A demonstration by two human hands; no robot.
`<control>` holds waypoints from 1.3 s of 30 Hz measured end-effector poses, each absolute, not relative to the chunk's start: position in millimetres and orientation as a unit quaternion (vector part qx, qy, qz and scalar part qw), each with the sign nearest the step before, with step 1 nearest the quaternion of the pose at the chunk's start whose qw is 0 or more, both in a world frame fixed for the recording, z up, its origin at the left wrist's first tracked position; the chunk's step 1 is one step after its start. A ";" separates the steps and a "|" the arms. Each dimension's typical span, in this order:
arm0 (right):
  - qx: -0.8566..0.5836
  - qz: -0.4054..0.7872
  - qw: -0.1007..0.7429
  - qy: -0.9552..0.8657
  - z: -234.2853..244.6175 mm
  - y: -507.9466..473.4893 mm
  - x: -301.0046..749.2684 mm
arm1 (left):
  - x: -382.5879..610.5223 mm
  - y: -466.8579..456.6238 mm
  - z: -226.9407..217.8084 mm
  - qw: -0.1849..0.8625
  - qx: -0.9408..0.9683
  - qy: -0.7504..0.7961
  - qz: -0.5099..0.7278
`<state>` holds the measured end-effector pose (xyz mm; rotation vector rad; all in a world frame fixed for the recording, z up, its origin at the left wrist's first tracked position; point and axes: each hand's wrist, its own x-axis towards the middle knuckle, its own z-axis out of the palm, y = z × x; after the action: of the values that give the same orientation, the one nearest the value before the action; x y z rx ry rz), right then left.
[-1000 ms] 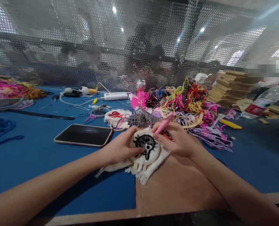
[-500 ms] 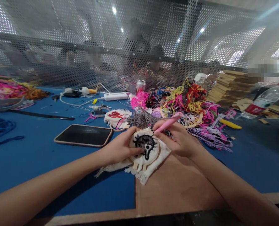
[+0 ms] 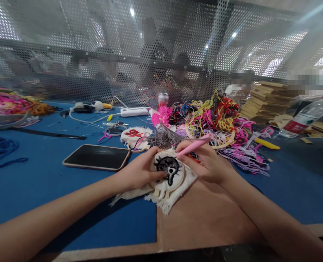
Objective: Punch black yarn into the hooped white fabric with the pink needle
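My left hand (image 3: 146,167) grips the left side of a round embroidery hoop (image 3: 181,180), its thumb pressed on the stitched face. White cloth with frayed edges (image 3: 165,204) is stretched in the hoop and hangs out below it. On the cloth is a black and grey yarn design (image 3: 172,178). My right hand (image 3: 205,162) is closed around a pink punch needle pen (image 3: 194,145), whose tip points down at the hoop's upper right edge. Whether the tip touches the cloth I cannot tell.
A phone (image 3: 97,157) lies left of the hoop. Behind it sits another hoop with red stitching (image 3: 135,134). Tangled coloured yarn (image 3: 205,116) is heaped beyond my hands. At the right are a yellow-handled tool (image 3: 267,143) and a plastic bottle (image 3: 304,118). A perforated metal screen (image 3: 123,80) stands behind.
The pink punch needle pen and my right hand have shifted very slightly, and the pen's tip sits a little lower and further left. My left hand and the hoop stay put.
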<state>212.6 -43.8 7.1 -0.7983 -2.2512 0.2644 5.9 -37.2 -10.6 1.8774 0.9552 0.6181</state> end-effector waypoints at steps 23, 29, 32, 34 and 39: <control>-0.297 0.151 0.350 -0.876 1.9 -42.6 209.0 | 5.8 -36.3 -10.8 0.436 0.768 0.398 0.248; -0.291 0.157 0.352 -0.875 3.6 -41.7 209.7 | 5.6 -37.0 -10.8 0.431 0.768 0.404 0.248; -0.310 0.137 0.342 -0.876 5.0 -41.2 211.4 | 5.6 -36.2 -13.0 0.441 0.766 0.393 0.253; -0.317 0.125 0.340 -0.877 5.5 -41.1 212.6 | 5.4 -35.4 -14.4 0.443 0.768 0.386 0.256; -0.308 0.129 0.336 -0.881 4.5 -41.4 213.2 | 4.7 -34.6 -14.7 0.436 0.771 0.390 0.252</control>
<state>213.2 -41.4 4.5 -0.8042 -2.2970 0.3367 4.7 -34.6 -14.7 1.9181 0.9690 0.6258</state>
